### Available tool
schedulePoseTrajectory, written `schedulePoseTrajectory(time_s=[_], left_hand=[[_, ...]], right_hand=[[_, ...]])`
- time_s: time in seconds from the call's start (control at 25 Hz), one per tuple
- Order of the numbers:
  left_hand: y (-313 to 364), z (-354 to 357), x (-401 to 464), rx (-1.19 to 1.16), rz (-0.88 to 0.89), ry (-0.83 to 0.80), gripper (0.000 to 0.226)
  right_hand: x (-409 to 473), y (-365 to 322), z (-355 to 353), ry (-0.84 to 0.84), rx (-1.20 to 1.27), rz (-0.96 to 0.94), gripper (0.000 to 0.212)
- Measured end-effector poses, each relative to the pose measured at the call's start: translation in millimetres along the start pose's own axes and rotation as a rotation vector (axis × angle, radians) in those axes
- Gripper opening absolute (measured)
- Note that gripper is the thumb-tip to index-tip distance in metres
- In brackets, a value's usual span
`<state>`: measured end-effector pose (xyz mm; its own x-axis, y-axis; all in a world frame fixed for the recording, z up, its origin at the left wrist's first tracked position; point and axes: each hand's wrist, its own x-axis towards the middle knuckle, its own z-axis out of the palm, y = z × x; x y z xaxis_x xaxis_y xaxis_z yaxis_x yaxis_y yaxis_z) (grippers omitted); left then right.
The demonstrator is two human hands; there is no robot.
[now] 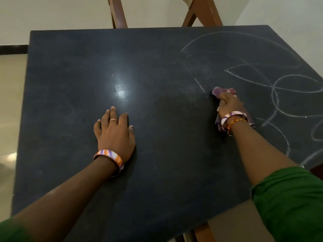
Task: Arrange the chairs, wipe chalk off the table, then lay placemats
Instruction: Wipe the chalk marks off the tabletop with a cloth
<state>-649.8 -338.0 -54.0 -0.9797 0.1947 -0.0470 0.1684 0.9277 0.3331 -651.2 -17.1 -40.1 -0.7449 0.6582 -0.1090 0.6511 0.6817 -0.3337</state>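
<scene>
On the dark tabletop [157,163], the right hand [229,105] grips a purple cloth [222,91] beside chalk loops [279,88]; left hand [114,133] lies flat, fingers [111,112] spread.

Head cam, looking steeply down, close over dark table [70,102].

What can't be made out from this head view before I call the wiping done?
- Chalk marks: run off the right edge of the head view; their full extent is cut off.
- Cloth: mostly covered by the right hand; its size is hidden.
- Chair: beyond the table, cropped by the top edge.
- Tabletop beneath the left hand: hidden.
- Placemats: none in view.
</scene>
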Motion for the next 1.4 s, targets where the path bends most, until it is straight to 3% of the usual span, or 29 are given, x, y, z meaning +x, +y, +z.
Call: schedulePoseTrajectory(time_s=[0.08, 0.28, 0.36, 0.48, 0.56, 0.68, 0.76, 0.84, 1.04, 1.24, 1.4], left_hand=[[4.1, -0.8, 20.6, 0.011, 0.102, 0.022, 0.037], [30.8, 6.2, 115.1, -0.008, 0.177, 0.025, 0.039], [34.2, 8.1, 144.7, -0.041, 0.175, 0.023, 0.036], [29.1, 13.1, 160.1, -0.058, 0.183, 0.077, 0.028], [30.1, 17.1, 158.8, -0.023, 0.192, 0.107, 0.031], [33.4, 20.7, 160.0, -0.033, 0.204, 0.122, 0.034], [31.3, 20.9, 160.6, -0.044, 0.209, 0.122, 0.035], [30.1, 21.6, 158.5, -0.047, 0.219, 0.124, 0.037], [32.5, 16.0, 173.9, 0.025, 0.223, 0.118, 0.031], [54.6, 6.9, 284.8, 0.079, 0.249, 0.091, 0.026], [81.8, 16.5, 354.0, -0.033, 0.181, 0.050, 0.025]], right_hand=[[-18.4, -32.6, 20.7, 0.029, -0.025, -0.056, 0.042], [-44.4, -101.1, 59.5, -0.159, 0.070, -0.523, 0.049], [0.7, -86.5, 47.0, -0.083, 0.068, -0.471, 0.048], [69.6, -58.4, 28.5, 0.030, 0.053, -0.169, 0.044], [80.2, -57.7, 26.3, 0.032, 0.079, -0.068, 0.041], [21.8, -71.0, 39.1, -0.022, 0.171, -0.302, 0.043], [-38.5, -77.3, 51.8, -0.147, 0.183, -0.508, 0.052], [-64.8, -76.1, 54.2, -0.242, 0.158, -0.590, 0.056], [36.9, -98.0, 48.2, -0.168, 0.160, -0.584, 0.048], [152.5, -172.4, 58.6, -0.119, 0.109, -0.547, 0.044], [212.0, -193.9, 65.3, -0.085, 0.050, -0.615, 0.043]])
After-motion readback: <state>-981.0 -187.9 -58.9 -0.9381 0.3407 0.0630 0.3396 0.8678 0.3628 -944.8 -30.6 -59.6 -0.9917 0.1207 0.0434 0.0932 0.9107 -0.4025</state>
